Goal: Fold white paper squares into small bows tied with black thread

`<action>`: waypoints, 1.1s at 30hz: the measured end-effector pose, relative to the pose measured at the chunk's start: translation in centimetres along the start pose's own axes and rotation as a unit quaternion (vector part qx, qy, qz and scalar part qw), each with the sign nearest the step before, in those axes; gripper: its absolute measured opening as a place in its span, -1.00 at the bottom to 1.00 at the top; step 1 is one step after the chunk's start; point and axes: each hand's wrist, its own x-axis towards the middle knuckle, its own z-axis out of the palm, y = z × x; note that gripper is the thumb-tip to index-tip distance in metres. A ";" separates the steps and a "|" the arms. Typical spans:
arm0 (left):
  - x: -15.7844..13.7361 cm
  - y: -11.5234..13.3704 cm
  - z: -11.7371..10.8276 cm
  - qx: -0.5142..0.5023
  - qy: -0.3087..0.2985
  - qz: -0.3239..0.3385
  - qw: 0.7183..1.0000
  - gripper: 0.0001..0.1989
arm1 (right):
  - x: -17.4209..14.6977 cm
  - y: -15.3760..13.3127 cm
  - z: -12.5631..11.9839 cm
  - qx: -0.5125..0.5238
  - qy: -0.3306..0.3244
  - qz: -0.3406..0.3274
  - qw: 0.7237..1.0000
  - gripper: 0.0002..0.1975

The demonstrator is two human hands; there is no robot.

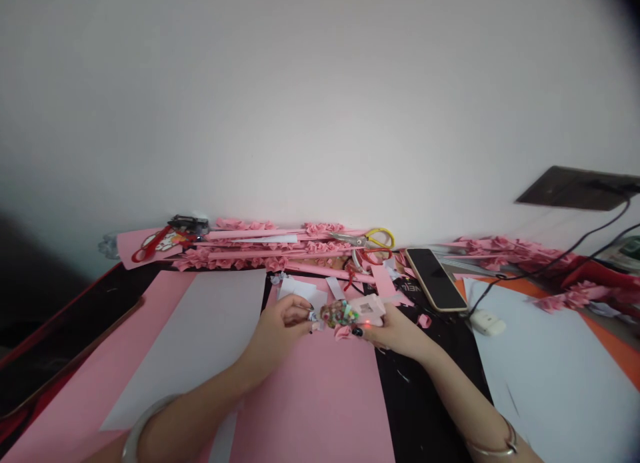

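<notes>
My left hand (283,326) is closed in a pinch over the pink paper, its thumb and fingertips on a small whitish-blue piece (313,317). Facing it, my right hand (400,331) grips a pale pink handheld device (367,311) with a glowing red light. Multicoloured bead-like decorations (340,313) cover the end of the device towards my left hand. Just below the device shows a pink paper petal (343,332). Under both hands lies a pink sheet (315,396). White paper pieces (303,293) rest behind my left hand.
Pink paper flowers (235,258) on stems lie along the wall, with yellow-handled scissors (380,238) on top. A phone (436,279) and a white charger (487,322) with a black cable are to the right. White sheets (195,343) flank the middle; a dark tablet-like object (65,356) is far left.
</notes>
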 end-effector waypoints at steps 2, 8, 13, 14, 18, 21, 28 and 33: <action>0.0 0.1 0.0 0.009 0.001 0.001 1.000 -0.82 | 0.0 -0.1 0.1 -0.009 0.005 -0.012 1.000 -0.85; 0.0 -0.1 0.0 0.033 0.011 0.013 0.999 -0.84 | -0.1 -0.4 0.4 -0.050 0.023 -0.047 0.997 -0.77; 0.1 -0.3 -0.1 0.031 0.014 0.016 0.999 -0.83 | -0.2 -0.3 0.5 -0.081 0.022 -0.060 0.995 -0.74; 0.1 -0.3 -0.1 0.032 0.012 0.015 0.999 -0.83 | -0.2 -0.3 0.5 -0.084 0.021 -0.064 0.994 -0.74; 0.1 -0.3 -0.1 0.031 0.009 0.010 0.999 -0.83 | -0.2 -0.6 0.5 -0.102 0.021 -0.073 0.992 -0.75; 0.1 -0.3 -0.1 0.034 0.013 0.014 0.999 -0.83 | -0.2 -0.7 0.5 -0.105 0.022 -0.078 0.991 -0.76; 0.2 -0.4 -0.1 0.032 0.012 0.009 0.999 -0.81 | -0.2 -0.8 0.5 -0.114 0.019 -0.078 0.990 -0.79; 0.3 -0.6 -0.1 0.027 0.010 0.006 1.000 -0.81 | -0.2 -1.0 0.5 -0.120 0.008 -0.077 0.990 -0.80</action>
